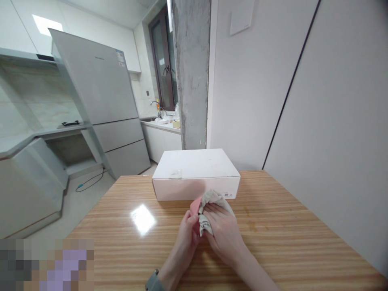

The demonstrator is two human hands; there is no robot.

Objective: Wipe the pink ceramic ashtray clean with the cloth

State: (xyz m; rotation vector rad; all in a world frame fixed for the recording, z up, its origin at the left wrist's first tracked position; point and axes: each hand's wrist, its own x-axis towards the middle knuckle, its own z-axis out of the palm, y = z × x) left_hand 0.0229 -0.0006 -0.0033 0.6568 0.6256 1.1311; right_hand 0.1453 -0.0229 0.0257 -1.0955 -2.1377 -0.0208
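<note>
My left hand (188, 229) is closed around a pink item (195, 206), with the thumb on its near side. Its full shape is hidden by my hands and a cloth, so I cannot make out its kind. A light grey cloth (212, 198) is bunched in my right hand (222, 230), whose fingers press it against the pink item. Both hands are close together above the wooden table, just in front of a white box.
The closed white box (197, 163) sits on the far part of the striped wooden table (121, 230). A grey pillar (194, 72) and white wall panels (242, 89) rise behind it. To the left stands a tall refrigerator (97, 89); a cable (91, 184) lies on the floor.
</note>
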